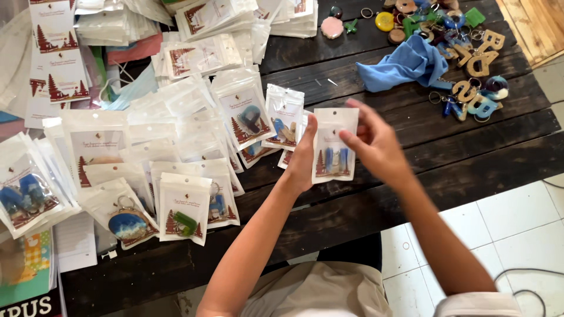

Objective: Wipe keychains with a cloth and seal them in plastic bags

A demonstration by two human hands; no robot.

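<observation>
I see a small clear pouch (333, 144) held upright between both hands above the dark bench (411, 170). My left hand (303, 158) grips its left edge, thumb in front, fingers behind. My right hand (373, 144) pinches the right edge near the top, its other fingers loosely spread. Blue pieces show inside the pouch. More filled pouches (194, 194) lie just left of it; a blue cloth (405, 64) and loose keyrings (470, 64) sit well beyond.

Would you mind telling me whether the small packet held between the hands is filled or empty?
Filled: the packet, held between left hand and right hand, shows blue pieces through its clear lower front.
</observation>
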